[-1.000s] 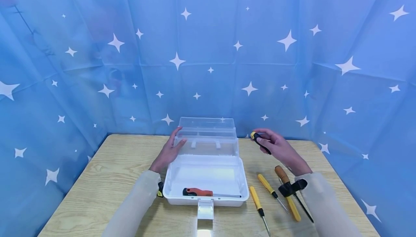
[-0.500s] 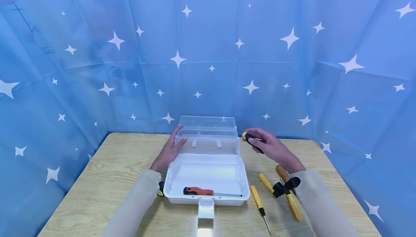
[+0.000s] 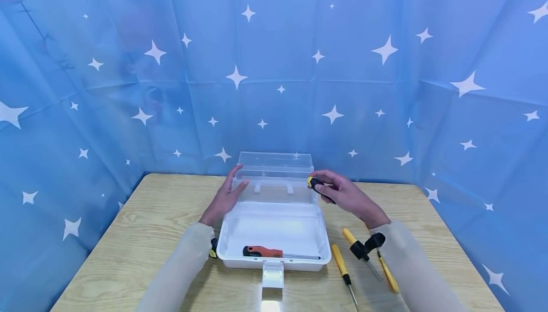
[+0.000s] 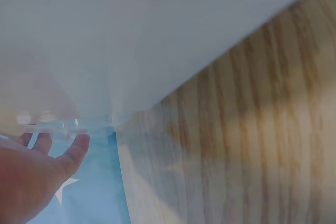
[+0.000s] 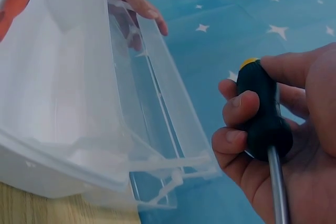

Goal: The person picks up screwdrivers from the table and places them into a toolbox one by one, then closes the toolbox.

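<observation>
My right hand (image 3: 342, 195) grips a screwdriver (image 5: 260, 111) by its black handle with a yellow end; the metal shaft shows below the fist in the right wrist view. It is at the right edge of a white plastic toolbox (image 3: 323, 255). The toolbox stands open, its translucent lid and trays (image 3: 274, 174) raised at the back. At the left edge of these my left hand (image 3: 224, 200) holds on, thumb in front and fingers behind. A screwdriver with a red and black handle (image 3: 265, 252) lies inside the box along its front wall.
On the wooden table (image 3: 141, 236), right of the toolbox, lie several yellow-handled tools, including a screwdriver (image 3: 340, 262); my right forearm partly covers them. A small black and yellow object (image 3: 213, 248) sits by the left forearm. A blue star-patterned curtain (image 3: 274, 64) rises behind the table.
My right hand has moved left with the screwdriver, from the right of the toolbox to its raised lid's edge. My left hand has stayed at the lid.
</observation>
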Motion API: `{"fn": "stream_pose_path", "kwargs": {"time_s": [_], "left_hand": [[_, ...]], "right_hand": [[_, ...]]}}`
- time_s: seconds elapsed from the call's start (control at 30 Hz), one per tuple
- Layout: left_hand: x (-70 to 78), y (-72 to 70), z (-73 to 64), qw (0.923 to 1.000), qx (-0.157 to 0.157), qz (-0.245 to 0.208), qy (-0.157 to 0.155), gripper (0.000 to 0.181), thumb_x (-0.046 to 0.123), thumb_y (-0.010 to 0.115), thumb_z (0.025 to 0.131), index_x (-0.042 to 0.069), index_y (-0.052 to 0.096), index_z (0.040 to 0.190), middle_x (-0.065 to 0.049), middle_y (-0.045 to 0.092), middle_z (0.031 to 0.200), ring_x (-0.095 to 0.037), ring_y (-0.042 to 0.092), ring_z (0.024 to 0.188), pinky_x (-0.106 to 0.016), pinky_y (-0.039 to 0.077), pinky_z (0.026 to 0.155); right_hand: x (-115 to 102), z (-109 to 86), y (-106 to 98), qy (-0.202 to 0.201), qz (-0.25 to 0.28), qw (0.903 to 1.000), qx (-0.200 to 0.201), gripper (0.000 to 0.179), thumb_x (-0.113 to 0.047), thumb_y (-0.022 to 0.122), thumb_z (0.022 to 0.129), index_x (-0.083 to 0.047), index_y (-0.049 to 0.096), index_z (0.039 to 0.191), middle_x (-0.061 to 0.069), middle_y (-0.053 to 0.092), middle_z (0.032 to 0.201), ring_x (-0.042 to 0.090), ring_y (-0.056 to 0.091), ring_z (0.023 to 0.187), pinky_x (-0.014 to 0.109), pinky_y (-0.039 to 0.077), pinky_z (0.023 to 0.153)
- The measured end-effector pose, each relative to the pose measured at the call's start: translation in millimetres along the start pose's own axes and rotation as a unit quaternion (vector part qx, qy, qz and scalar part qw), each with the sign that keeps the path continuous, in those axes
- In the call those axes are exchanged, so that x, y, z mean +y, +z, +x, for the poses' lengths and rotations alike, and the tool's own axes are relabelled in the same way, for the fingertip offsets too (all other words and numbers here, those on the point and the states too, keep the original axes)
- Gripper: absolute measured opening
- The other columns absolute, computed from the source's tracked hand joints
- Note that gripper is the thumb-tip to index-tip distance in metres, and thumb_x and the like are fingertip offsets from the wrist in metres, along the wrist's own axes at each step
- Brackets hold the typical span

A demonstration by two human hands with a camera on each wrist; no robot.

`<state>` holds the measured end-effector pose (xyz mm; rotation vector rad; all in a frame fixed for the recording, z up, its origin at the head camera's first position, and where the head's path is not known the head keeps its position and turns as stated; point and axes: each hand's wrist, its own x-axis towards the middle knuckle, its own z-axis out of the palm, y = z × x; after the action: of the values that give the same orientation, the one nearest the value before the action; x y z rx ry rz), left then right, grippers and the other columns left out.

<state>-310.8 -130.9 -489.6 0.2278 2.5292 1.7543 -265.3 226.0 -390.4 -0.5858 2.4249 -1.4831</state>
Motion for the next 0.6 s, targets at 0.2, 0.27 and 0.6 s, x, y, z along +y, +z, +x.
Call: {"fn": "stream_pose_path", "kwargs": {"time_s": [0.2,0.27,0.6], "left_hand": [[0.8,1.1,-1.3,1.0,0.003,0.001,-0.002,0.069,0.065,0.051,0.094,0.049,0.02,0.152,-0.004,0.016,0.165,-0.039,0.018,0.15,-0.071,0.027,0.109],[1.2,1.3,-1.6,1.0,0.002,-0.001,-0.001,0.069,0.065,0.052,0.094,0.048,0.02,0.153,-0.004,0.016,0.165,-0.039,0.018,0.15,-0.071,0.028,0.108],[1.0,0.9,-1.0,1.0,0.002,-0.003,-0.002,0.068,0.062,0.052,0.095,0.048,0.019,0.153,-0.003,0.014,0.166,-0.04,0.019,0.15,-0.07,0.029,0.108]], "right_hand": [[-3,2.3,8,-0.007,0.005,0.9999,-0.014,0.037,-0.026,0.052,0.104,-0.016,0.051,0.14,0.016,0.058,0.107,0.026,0.052,0.076,0.028,0.045,0.06],[-4,3.3,11,-0.017,0.001,0.9996,-0.02,0.036,-0.024,0.052,0.105,-0.017,0.052,0.139,0.014,0.058,0.105,0.026,0.052,0.075,0.028,0.046,0.06],[-13,7.2,22,-0.064,-0.027,0.9965,-0.046,0.032,-0.019,0.051,0.105,-0.016,0.053,0.137,0.013,0.059,0.103,0.021,0.054,0.072,0.03,0.049,0.061]]}}
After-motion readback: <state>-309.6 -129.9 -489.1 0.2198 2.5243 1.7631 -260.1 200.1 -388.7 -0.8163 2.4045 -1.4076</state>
